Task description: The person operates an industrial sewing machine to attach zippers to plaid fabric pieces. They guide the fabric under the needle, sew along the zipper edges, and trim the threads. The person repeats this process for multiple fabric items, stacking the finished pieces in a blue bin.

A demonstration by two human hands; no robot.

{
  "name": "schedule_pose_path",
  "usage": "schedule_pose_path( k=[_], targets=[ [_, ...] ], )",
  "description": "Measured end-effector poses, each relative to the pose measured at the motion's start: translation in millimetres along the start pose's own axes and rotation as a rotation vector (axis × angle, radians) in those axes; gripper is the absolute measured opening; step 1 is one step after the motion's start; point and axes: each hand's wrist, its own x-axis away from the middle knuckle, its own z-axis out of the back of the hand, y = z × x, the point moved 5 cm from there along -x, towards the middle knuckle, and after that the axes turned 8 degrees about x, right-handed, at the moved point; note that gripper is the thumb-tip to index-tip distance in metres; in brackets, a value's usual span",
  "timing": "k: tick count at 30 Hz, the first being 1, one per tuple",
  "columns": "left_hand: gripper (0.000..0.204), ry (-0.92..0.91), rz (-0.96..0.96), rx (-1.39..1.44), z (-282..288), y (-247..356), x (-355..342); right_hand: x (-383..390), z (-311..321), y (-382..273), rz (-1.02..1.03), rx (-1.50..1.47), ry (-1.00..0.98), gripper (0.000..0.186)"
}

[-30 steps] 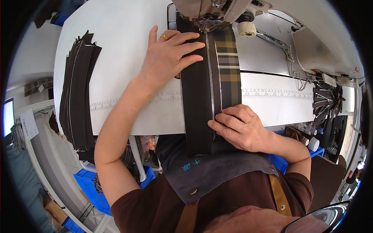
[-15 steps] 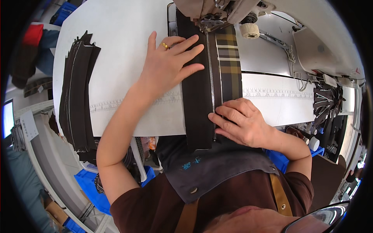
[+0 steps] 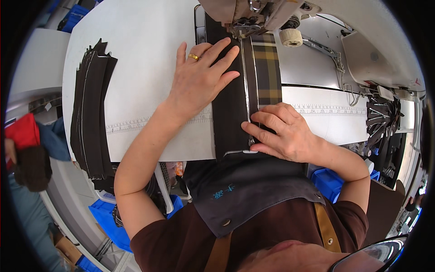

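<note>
On a white sewing table (image 3: 140, 81), the left hand (image 3: 197, 77) lies spread over a dark fabric strip (image 3: 229, 111), wrist low; fingers straying forward could catch beneath the presser foot (image 3: 242, 33) of the sewing machine (image 3: 274, 14). The right hand (image 3: 285, 136) curls its fingers at a metal zipper's (image 3: 246, 86) near end, pinching or not I cannot tell; uneven tension could skew it. The zipper runs toward the foot, beside plaid fabric (image 3: 268, 68).

Blue bin (image 3: 107, 221), cardboard box (image 3: 68, 252), lower left
</note>
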Motion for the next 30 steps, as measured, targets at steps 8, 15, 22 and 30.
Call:
schedule_pose_path(
  k=[8,15,22,30],
  targets=[
    [0.042,0.027,-0.043,-0.006,0.8,6.9,-0.4,-11.5,-0.9,20.4,0.026,0.017,0.035,0.046],
    [0.037,0.112,-0.06,0.134,1.3,11.7,-1.0,-20.5,-3.3,42.2,0.036,0.052,0.073,0.044],
    [0.032,0.112,-0.062,0.19,3.2,11.9,-4.8,-35.7,1.1,64.9,0.021,0.031,0.104,0.033],
    [0.027,0.05,-0.001,0.312,7.3,9.3,-5.1,-34.6,-0.3,76.6,-0.053,-0.006,0.207,0.023]
  ],
)
